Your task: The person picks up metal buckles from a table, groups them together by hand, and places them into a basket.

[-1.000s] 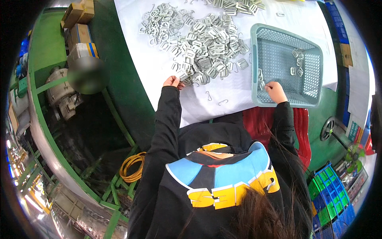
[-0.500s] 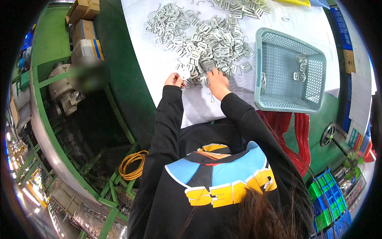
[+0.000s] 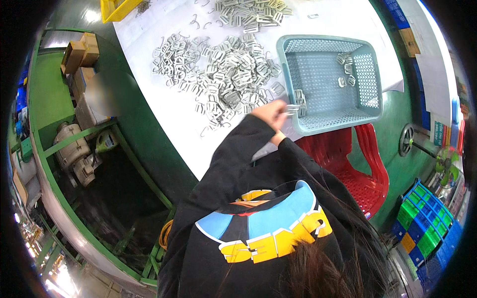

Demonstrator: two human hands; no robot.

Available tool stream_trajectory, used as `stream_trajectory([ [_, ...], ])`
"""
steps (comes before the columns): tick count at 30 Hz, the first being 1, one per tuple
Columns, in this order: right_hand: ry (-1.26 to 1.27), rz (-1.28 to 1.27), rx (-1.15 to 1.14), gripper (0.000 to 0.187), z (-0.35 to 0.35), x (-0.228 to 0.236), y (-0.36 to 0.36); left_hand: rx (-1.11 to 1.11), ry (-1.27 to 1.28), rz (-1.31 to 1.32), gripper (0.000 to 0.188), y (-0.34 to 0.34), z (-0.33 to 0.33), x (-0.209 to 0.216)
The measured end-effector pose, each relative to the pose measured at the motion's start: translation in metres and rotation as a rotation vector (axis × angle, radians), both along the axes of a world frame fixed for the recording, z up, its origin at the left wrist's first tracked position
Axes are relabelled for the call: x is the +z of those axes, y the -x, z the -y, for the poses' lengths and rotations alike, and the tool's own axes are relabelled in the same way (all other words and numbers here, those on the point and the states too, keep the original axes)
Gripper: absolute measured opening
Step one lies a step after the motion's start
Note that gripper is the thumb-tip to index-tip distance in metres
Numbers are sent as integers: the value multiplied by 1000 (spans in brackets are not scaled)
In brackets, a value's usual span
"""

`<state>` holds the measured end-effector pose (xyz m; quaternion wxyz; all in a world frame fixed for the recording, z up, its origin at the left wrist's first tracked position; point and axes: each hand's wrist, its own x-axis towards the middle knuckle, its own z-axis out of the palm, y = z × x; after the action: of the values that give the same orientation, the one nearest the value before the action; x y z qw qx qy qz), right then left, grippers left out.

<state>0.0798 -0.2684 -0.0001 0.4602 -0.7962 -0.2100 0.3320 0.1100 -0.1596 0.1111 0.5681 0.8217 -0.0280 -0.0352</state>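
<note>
My left hand [image 3: 274, 113] reaches across to the near left rim of a grey-blue plastic basket [image 3: 332, 130]. Its fingers are closed on a small slotted metal buckle [image 3: 293, 108], smeared by motion, at that rim. Just below, my right hand [image 3: 278, 137] shows only at the wrist; the left hand hides its fingers. A big heap of loose metal buckles [image 3: 233, 74] covers the white table to the left of the basket. Thin curved hooks [image 3: 171, 57] lie at the heap's left side. Several buckles [image 3: 346, 68] rest inside the basket.
Another buckle pile [image 3: 251, 14] lies at the table's far side, and a yellow crate [image 3: 118, 9] at the far left. A red plastic chair [image 3: 365, 186] stands under the basket's near side. Green metal framing [image 3: 69, 141] with a motor is to the left.
My left hand has moved right, from the heap to the basket rim, with a buckle in it. My right hand has drawn back toward me, beneath the left. The view has shifted right.
</note>
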Motion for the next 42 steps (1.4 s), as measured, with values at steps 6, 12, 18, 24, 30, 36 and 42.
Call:
stream_trajectory([
  [6,3,39,5,27,22,17,2,-785,-943,-177,20,-83,94,2],
  [12,-72,149,13,29,34,39,3,-332,-869,188,18,-65,98,-31],
  [18,73,67,-265,13,31,180,-28,583,-266,409,14,20,-64,-22],
  [24,373,177,-326,16,92,94,-103,756,-585,-186,27,106,-139,-97],
  [30,561,515,-601,35,41,147,-92,813,-615,-171,27,109,-165,-112],
  [36,4,550,0,27,-80,136,-37,926,-426,-809,46,76,-169,-82],
  [42,251,445,322,23,-177,67,-28,771,-608,-690,41,82,-168,-100],
])
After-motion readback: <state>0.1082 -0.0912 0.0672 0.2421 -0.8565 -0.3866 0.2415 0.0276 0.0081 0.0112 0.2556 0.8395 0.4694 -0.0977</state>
